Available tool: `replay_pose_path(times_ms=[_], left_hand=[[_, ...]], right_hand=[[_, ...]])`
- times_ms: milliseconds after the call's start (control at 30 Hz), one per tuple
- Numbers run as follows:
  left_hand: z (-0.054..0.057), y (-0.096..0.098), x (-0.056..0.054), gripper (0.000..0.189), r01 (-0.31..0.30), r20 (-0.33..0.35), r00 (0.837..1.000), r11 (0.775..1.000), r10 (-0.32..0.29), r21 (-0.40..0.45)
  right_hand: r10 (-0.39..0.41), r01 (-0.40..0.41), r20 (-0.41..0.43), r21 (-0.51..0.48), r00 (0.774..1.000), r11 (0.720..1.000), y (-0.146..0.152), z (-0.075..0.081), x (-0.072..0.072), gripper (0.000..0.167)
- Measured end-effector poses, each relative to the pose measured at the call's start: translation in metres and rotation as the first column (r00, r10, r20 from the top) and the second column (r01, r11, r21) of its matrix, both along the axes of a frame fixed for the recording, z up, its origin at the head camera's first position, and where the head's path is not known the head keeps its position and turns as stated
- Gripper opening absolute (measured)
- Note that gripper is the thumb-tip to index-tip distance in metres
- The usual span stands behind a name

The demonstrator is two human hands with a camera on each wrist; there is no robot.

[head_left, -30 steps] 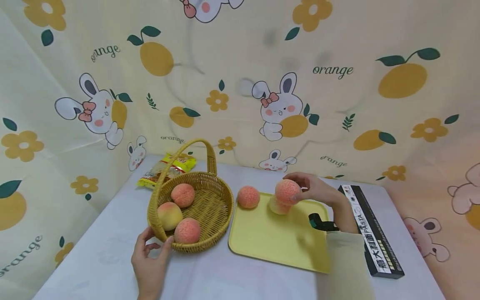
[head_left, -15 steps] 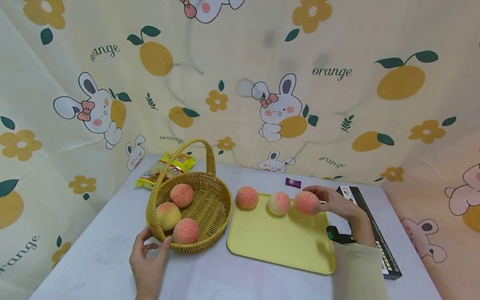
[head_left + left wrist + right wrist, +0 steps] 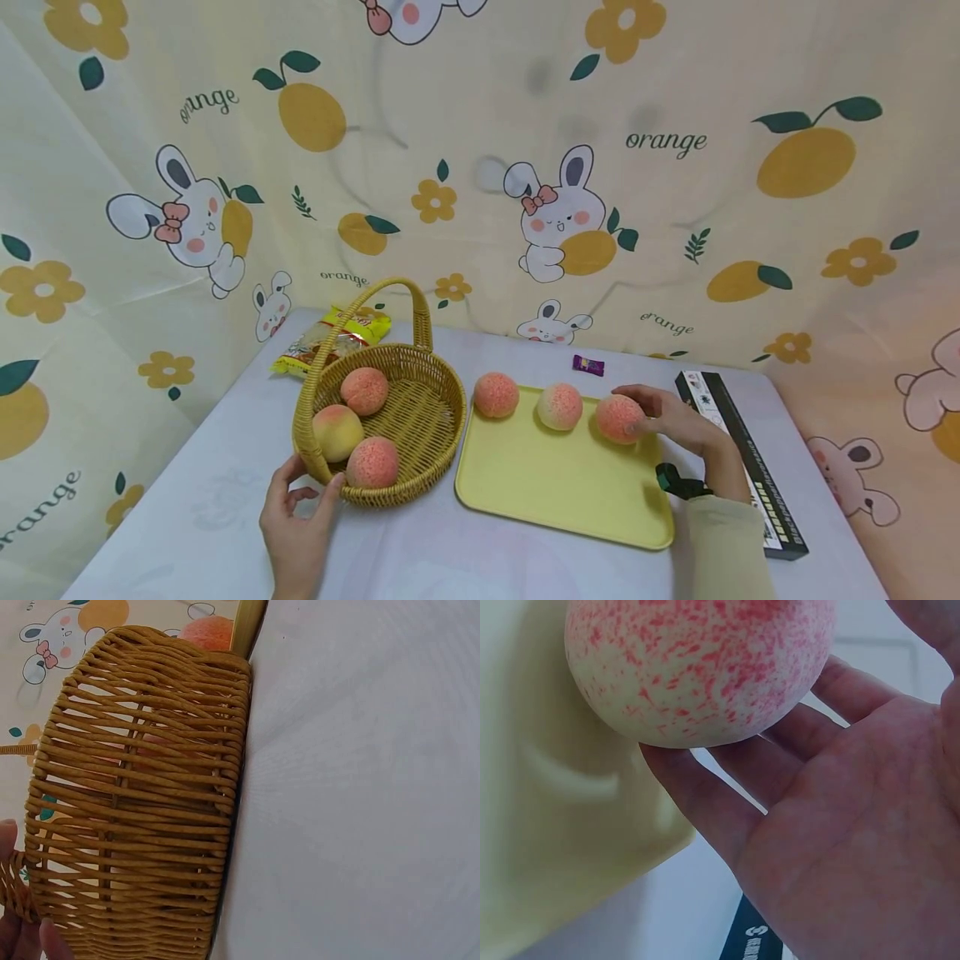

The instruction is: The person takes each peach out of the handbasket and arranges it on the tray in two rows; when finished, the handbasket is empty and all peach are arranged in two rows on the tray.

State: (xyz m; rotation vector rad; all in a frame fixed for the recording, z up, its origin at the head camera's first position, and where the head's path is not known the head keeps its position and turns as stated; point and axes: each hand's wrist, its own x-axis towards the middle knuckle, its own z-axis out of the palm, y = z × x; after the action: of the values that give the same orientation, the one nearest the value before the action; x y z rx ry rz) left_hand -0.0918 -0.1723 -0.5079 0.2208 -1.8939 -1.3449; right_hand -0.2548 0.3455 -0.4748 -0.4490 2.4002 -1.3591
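Note:
My left hand (image 3: 298,529) grips the near left rim of a wicker basket (image 3: 423,487), by the foot of its handle; in the left wrist view fingertips (image 3: 52,941) show at the weave. Inside the basket lie a pink peach (image 3: 373,462), a yellow peach (image 3: 337,432) and an orange-pink peach (image 3: 364,391). My right hand (image 3: 678,421) holds a speckled pink peach (image 3: 619,419) at the back right of a yellow tray (image 3: 562,487). The right wrist view shows its fingers along that peach (image 3: 697,667). A paler peach (image 3: 559,407) and another pink peach (image 3: 496,395) form a row to its left.
A yellow snack bag (image 3: 307,346) lies behind the basket. Beyond the tray is a small purple wrapped candy (image 3: 588,365). A long black-and-white pasta box (image 3: 783,521) lies right of the tray, partly behind my right arm. A printed cloth (image 3: 465,108) hangs behind.
My right hand has moved the speckled peach rightward and down, from over the paler peach to the tray's back right. The purple candy has come into view. My left hand stays at the basket.

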Motion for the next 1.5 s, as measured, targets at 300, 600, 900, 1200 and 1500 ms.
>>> replay_pose_path(times_ms=[300,600,900,1200,1500], left_hand=[[-0.001,0.000,0.001,0.051,-0.009,0.019,1.000,1.000,0.009,0.007],[-0.003,-0.001,0.001,0.051,-0.021,0.028,0.999,1.000,0.021,0.002],[-0.003,-0.001,0.003,0.050,-0.024,0.033,0.999,1.000,0.023,0.011],[0.001,0.000,0.002,0.050,-0.004,0.030,1.000,1.000,0.003,0.023],[0.000,0.000,0.000,0.050,0.002,0.040,0.999,1.000,-0.003,0.012]], right_hand=[[-0.012,0.014,0.042,-0.029,0.999,0.999,0.001,-0.009,0.001,0.069],[-0.018,0.020,0.064,-0.035,0.998,0.999,-0.002,-0.008,0.002,0.070],[-0.012,0.015,0.074,-0.048,0.997,0.999,-0.003,-0.009,0.000,0.071],[-0.018,0.020,0.072,-0.035,0.997,0.999,-0.001,-0.010,0.003,0.073],[-0.034,0.035,0.041,-0.024,0.999,0.999,0.000,-0.011,0.005,0.073]])
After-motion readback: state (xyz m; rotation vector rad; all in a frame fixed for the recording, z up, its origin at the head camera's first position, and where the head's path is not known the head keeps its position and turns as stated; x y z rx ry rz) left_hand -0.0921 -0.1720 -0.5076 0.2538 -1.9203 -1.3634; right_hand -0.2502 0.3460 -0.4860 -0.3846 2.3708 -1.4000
